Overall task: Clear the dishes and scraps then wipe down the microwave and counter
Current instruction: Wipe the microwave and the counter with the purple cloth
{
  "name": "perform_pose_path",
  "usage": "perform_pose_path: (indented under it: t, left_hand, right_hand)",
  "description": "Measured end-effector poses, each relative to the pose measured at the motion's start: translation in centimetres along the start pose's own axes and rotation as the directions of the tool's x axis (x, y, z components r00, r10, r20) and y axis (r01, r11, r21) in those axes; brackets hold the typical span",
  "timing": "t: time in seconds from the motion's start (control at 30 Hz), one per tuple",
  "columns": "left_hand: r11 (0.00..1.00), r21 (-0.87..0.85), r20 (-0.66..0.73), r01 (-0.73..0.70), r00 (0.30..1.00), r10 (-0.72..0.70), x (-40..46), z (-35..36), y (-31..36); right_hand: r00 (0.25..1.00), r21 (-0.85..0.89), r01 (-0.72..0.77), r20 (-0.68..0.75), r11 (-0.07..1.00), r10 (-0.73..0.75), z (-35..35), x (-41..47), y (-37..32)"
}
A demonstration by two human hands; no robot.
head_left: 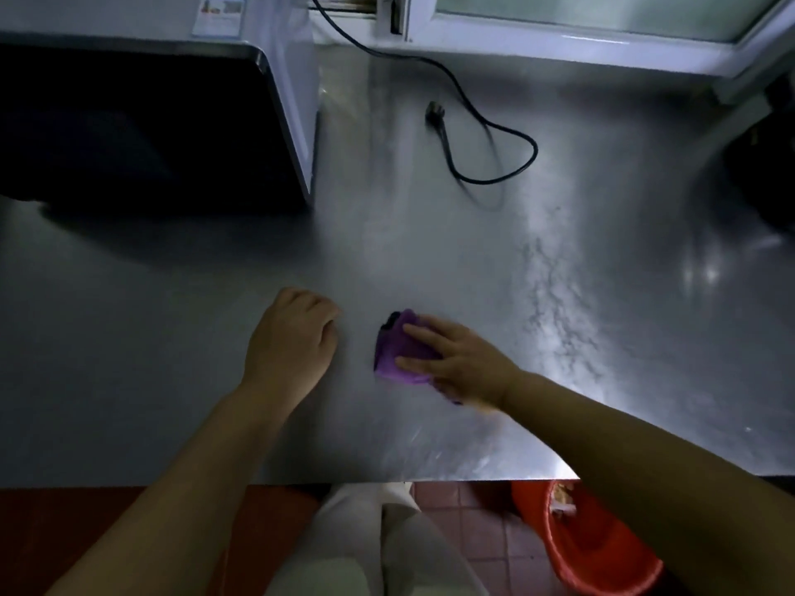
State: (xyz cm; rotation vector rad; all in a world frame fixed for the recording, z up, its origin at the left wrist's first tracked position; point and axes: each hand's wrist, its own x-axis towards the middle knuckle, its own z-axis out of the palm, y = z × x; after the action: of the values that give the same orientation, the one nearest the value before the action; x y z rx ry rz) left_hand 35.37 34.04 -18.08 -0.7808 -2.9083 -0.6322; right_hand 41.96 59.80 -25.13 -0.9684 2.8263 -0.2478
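Observation:
A folded purple cloth lies flat on the steel counter near its front edge. My right hand presses down on the cloth, fingers spread over its top and pointing left. My left hand rests beside it on the counter, about a hand's width to the left, fingers curled under with nothing in them. The white microwave with a dark door stands at the back left of the counter. Wet streaks shine on the counter to the right of the cloth.
A black power cord with its plug loops loose across the back middle of the counter. A window frame runs along the back. A red bucket with scraps inside stands on the tiled floor at lower right. A dark object sits at the far right edge.

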Motion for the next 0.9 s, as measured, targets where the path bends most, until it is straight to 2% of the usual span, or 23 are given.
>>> perform_pose_path:
  t: [0.07, 0.17, 0.3, 0.4, 0.5, 0.57, 0.7, 0.8, 0.9]
  left_hand:
    - [1.000, -0.006, 0.042, -0.015, 0.999, 0.015, 0.9, 0.6, 0.1]
    - [0.997, -0.023, 0.066, -0.069, 0.995, 0.071, 2.2, 1.7, 0.2]
    - [0.982, -0.085, 0.107, -0.169, 0.978, 0.177, 3.7, 2.5, 1.0]
    - [0.970, -0.126, 0.140, -0.209, 0.964, 0.226, 4.5, 2.8, 1.8]
    - [0.958, -0.148, 0.186, -0.246, 0.944, 0.272, 5.4, 3.2, 2.6]
    - [0.948, -0.148, 0.225, -0.281, 0.924, 0.309, 5.8, 3.3, 3.2]
    - [0.936, -0.169, 0.330, -0.310, 0.877, 0.350, 5.8, 3.4, 4.5]
    - [0.937, -0.248, 0.419, -0.245, 0.846, 0.331, 5.5, 3.3, 5.7]
    - [0.920, -0.389, 0.527, -0.055, 0.806, 0.271, 5.5, 2.9, 7.3]
  right_hand:
    - [0.981, 0.044, -0.179, -0.060, 0.983, 0.182, -0.6, 0.1, 1.5]
    - [0.894, 0.141, -0.427, -0.083, 0.893, 0.441, -0.8, -0.4, 2.2]
    - [0.765, 0.209, -0.608, -0.104, 0.766, 0.635, -0.3, -1.6, 0.2]
    - [0.756, 0.199, -0.626, -0.085, 0.754, 0.649, -0.4, -3.3, -2.3]
    - [0.740, 0.198, -0.634, -0.126, 0.747, 0.661, -0.9, -4.7, -4.7]
    - [0.692, 0.223, -0.676, -0.135, 0.703, 0.709, -1.3, -5.2, -6.1]
    - [0.533, 0.377, -0.762, -0.096, 0.526, 0.841, -2.4, -5.8, -7.8]
    - [0.474, 0.440, -0.741, -0.193, 0.507, 0.859, -3.8, -5.9, -8.5]
    - [0.441, 0.464, -0.708, -0.297, 0.532, 0.847, -5.5, -5.0, -9.1]
